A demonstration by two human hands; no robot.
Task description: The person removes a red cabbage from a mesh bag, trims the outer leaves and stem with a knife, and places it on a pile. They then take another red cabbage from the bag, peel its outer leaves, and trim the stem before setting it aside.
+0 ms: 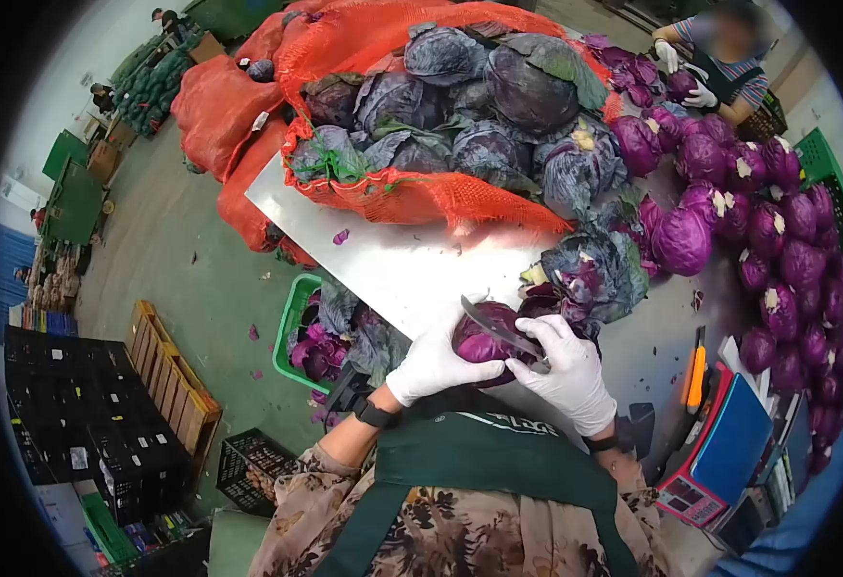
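One round purple cabbage [477,348] just below the frame's centre, white-gloved left hand [440,365] gripping its side, white-gloved right hand [567,373] gripping one curved metal knife [494,327], one orange tool handle [696,377] lower right.

- The shiny table [373,264] stands bare and pale in front of the sack.
- On it lies a red net sack [397,200], opened out and full.
- Dark leaves [616,279] lie in a heap just beside the sack.
- Purple cabbages [798,262] are piled along the table's right side.
- The green floor [176,260] bears a pallet [166,385], a black crate [239,473] and scattered scraps [253,332].
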